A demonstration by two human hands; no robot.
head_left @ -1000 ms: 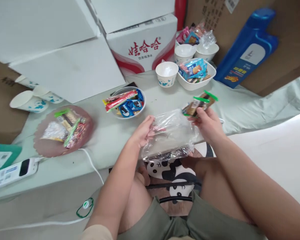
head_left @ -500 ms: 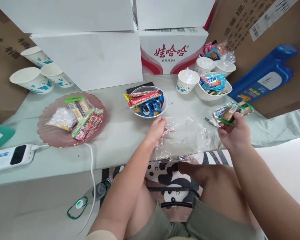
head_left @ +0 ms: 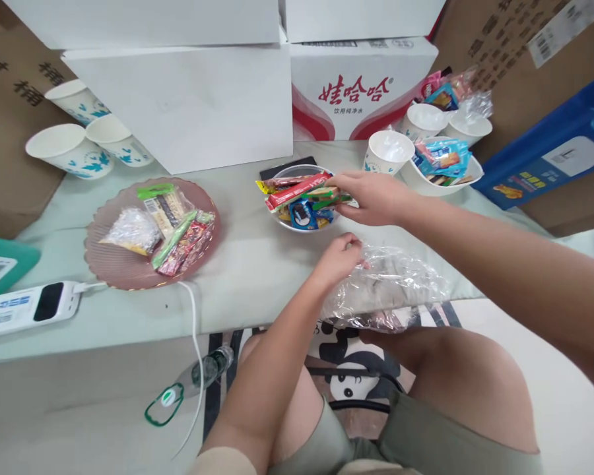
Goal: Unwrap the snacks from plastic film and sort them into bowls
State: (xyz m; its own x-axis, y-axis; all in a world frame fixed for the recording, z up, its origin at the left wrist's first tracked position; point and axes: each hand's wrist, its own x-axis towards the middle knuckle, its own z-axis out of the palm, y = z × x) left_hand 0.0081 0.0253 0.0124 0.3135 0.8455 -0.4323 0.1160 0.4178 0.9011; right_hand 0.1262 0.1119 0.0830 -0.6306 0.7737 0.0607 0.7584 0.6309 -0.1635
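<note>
My right hand reaches over the white bowl in the middle of the table. Its fingers are closed on wrapped snacks with green edging, which lie against the bowl's contents. A red-wrapped bar and a blue snack packet also sit in that bowl. Just in front, my left hand pinches a corner of a clear plastic bag with curled fingers. The bag lies crumpled along the table's front edge and sags over it.
At left are a pink glass plate with packets, a power strip and paper cups. White boxes stand behind. On the right are more paper cups, a snack-filled white bowl and a blue bottle.
My right hand has carried the snacks left from the table's right side to the middle bowl. My left hand still has the bag. The view has shifted slightly.
</note>
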